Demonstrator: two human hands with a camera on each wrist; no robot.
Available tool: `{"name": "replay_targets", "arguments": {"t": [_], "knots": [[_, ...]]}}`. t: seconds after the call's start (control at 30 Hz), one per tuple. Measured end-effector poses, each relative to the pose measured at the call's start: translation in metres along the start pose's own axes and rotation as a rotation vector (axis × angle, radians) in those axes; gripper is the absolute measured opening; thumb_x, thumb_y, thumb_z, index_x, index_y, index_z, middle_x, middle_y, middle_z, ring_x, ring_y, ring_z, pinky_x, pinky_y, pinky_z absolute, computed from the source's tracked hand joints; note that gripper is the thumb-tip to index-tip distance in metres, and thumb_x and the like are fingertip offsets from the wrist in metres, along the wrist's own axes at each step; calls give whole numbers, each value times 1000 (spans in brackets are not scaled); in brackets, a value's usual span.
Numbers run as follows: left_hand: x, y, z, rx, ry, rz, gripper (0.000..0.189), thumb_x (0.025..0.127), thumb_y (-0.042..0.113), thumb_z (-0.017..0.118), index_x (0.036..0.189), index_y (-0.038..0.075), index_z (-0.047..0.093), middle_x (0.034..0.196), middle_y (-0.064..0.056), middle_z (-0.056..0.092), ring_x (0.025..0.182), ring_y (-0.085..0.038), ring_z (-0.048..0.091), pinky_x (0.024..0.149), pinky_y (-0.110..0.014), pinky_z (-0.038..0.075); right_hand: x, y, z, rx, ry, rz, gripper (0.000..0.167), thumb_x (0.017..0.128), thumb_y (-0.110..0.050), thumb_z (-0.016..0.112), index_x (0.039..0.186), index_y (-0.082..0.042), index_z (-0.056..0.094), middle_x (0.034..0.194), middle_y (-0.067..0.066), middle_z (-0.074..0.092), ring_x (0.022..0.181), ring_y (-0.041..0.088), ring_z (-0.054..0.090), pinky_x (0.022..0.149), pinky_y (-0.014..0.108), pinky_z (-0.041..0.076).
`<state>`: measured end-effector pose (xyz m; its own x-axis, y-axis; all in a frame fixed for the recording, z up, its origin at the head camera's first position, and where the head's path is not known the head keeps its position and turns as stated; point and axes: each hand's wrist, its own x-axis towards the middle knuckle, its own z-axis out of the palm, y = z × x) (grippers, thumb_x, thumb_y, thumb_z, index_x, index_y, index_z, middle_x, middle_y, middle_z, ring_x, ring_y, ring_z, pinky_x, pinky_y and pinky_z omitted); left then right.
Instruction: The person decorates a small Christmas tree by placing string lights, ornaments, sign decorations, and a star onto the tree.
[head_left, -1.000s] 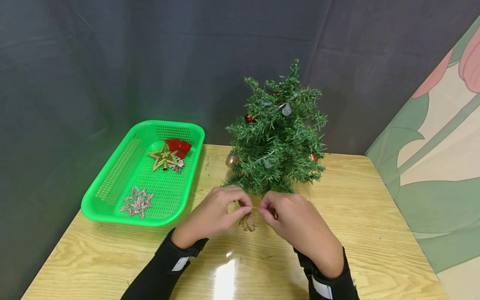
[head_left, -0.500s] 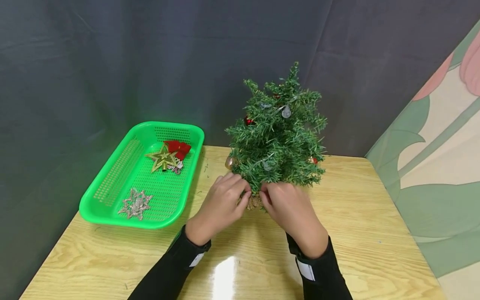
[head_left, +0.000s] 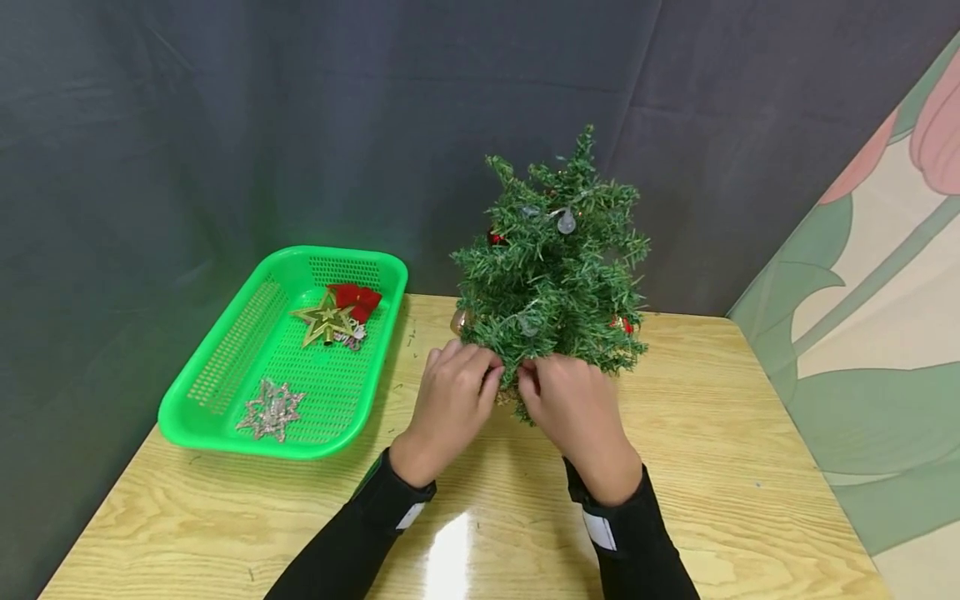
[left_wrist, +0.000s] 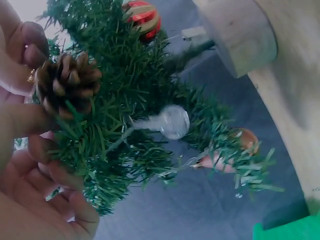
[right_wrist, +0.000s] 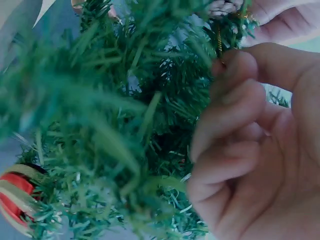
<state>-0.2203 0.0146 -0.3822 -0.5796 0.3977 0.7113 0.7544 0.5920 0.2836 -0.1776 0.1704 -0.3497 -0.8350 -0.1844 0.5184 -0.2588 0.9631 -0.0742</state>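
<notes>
On the left part of the wooden table (head_left: 697, 433) sits a green plastic basket (head_left: 300, 450), its floor and walls pierced with small holes, and from where I stand its contents lie in two groups. At the near end, on its own, is a glittery silver snowflake (head_left: 272, 410); whether it is one piece or several stacked, I cannot tell. Toward the far right corner a gold star (head_left: 327, 318) overlaps a red bow (head_left: 363, 300), and a small lettered ornament (head_left: 354, 337) pokes out beside the star, its word too small to read. Next along comes the person's left hand (head_left: 453, 396), thumb and forefinger pinching a gold cord (right_wrist: 220, 42) just beside a pine cone (left_wrist: 67, 85). That pine cone rests against the low front branches of a miniature artificial Christmas tree (head_left: 555, 275); whether the cord goes round a twig is hidden. A rose-gold ball (head_left: 459, 322) hangs at the tree's left edge, a red ball (head_left: 496, 238) higher up, a clear bulb (head_left: 566, 222) near the upper middle, and a gold-striped red ball (left_wrist: 145, 20) low on the right. The right hand (head_left: 581, 408), its fingers curled, also pinches the cord. Furthest right, a flower-patterned panel (head_left: 885, 333) slants past the table's edge.
</notes>
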Motion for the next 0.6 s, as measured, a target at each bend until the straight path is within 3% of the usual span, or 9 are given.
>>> {"name": "replay_targets", "arguments": {"t": [0.1,0.17,0.3,0.37,0.47,0.6], "knots": [[0,-2,4,-18,-9,-29,6,83,20,58,79,20,61,73,9,53,66,-11,38,58,-28,23,1,1,1,15,-50,56,39,83,-24,50,48,-20,34,43,-4,24,32,11,21,34,23,13],[1,-3,6,-18,21,-35,6,83,21,58,79,20,62,72,9,54,66,-12,38,58,-29,23,1,1,2,13,-64,80,38,84,-26,49,49,-21,34,43,-5,23,32,11,20,33,23,11],[2,-4,11,-19,133,-30,8,83,22,59,80,18,66,72,6,55,66,-15,39,58,-32,23,2,0,4,-10,13,79,36,84,-27,48,51,-20,34,42,-5,22,30,10,18,32,23,10],[1,-5,13,-12,157,-19,8,82,22,60,79,17,67,71,6,54,66,-16,39,59,-33,22,2,0,6,-37,59,76,37,84,-26,48,51,-19,32,40,-4,21,29,11,16,31,24,9],[0,-8,15,27,115,15,8,82,20,59,79,17,66,72,5,54,69,-17,39,61,-33,24,1,1,9,-71,59,77,39,85,-26,47,50,-19,33,39,-4,22,28,12,17,30,24,10],[-1,-13,14,53,2,67,7,83,19,58,81,18,65,77,5,55,75,-17,41,65,-34,26,2,0,11,-59,-56,86,39,86,-27,47,48,-20,38,39,-3,25,27,12,22,29,24,12]]}}
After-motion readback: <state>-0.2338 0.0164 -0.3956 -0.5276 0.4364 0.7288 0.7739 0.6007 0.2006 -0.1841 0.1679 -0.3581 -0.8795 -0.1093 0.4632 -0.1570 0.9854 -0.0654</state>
